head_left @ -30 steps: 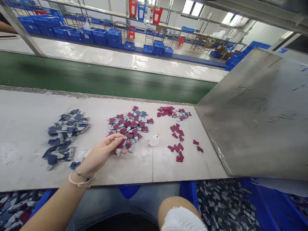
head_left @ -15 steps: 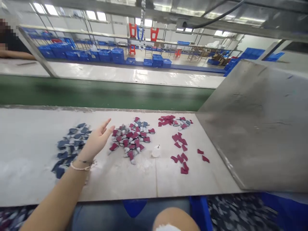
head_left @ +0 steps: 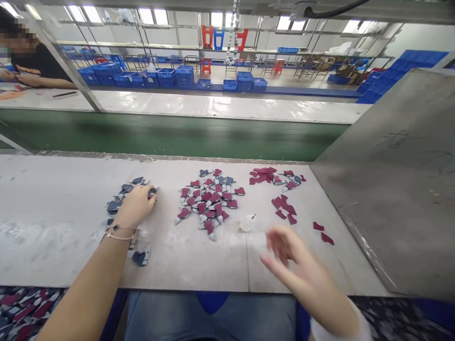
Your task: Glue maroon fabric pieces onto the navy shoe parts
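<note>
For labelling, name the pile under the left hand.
The leftmost tabletop pile, dark blue and grey: the left hand covers part of it. The middle pile and the piles further right show maroon.

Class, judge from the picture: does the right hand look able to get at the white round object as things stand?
Probably yes: the right hand, blurred but apparently empty, is close by, with only bare tabletop between it and the white round object; the left hand is well away.

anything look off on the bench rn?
Slightly: two maroon pieces lie apart from the other maroon clusters, nearer the metal panel, and a few navy-topped pieces sit at the far side of the maroon-topped pile. No obvious spill.
</note>
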Demonstrator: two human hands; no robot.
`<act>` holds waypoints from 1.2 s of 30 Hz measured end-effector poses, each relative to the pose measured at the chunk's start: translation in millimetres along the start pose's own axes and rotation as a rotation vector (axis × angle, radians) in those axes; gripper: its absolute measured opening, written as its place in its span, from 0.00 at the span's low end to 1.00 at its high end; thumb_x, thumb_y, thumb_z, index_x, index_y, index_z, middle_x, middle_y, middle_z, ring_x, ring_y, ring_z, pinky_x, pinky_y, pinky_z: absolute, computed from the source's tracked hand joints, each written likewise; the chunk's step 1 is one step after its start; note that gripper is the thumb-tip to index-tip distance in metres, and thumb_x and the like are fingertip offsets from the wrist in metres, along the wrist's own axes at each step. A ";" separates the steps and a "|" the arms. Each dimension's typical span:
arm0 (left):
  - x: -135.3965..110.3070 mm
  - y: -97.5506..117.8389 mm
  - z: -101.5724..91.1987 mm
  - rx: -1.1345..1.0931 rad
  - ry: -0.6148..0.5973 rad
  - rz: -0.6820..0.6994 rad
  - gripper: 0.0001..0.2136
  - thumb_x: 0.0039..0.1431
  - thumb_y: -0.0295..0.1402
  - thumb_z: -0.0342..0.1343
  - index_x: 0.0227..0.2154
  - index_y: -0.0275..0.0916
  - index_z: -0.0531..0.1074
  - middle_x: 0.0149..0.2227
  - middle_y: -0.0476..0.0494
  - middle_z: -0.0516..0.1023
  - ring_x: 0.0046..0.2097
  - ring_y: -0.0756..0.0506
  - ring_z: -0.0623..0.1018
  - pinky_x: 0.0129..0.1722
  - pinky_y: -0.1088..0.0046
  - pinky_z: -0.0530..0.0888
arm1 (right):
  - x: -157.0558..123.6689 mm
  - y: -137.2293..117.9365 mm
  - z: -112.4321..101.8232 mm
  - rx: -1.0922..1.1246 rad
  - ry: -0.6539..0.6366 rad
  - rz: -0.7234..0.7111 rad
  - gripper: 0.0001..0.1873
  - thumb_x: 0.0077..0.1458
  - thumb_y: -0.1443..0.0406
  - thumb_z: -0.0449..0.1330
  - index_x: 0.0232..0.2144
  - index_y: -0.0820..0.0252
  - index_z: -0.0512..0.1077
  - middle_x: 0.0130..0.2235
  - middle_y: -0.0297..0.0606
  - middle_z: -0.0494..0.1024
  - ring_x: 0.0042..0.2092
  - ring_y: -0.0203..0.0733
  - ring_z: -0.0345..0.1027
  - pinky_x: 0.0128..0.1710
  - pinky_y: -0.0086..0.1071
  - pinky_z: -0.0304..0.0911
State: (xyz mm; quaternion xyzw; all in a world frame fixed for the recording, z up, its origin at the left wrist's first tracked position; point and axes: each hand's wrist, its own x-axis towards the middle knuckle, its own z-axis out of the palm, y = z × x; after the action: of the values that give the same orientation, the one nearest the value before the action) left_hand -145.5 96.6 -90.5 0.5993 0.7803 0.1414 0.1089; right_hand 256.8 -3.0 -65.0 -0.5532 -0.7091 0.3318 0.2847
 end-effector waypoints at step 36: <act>-140.9 50.3 48.0 -1.128 -0.498 0.212 0.05 0.59 0.35 0.65 0.38 0.43 0.78 0.45 0.44 0.80 0.47 0.43 0.80 0.46 0.67 0.79 | 8.6 22.2 15.6 1.055 -0.553 0.030 0.27 0.49 0.64 0.74 0.51 0.48 0.70 0.24 0.26 0.72 0.22 0.32 0.65 0.22 0.24 0.64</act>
State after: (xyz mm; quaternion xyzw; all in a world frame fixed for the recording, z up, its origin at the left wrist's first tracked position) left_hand -47.4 -23.1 -117.7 0.5385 0.4731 0.3978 0.5727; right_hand 256.1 6.6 -91.8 -0.2401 -0.4882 0.7752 0.3209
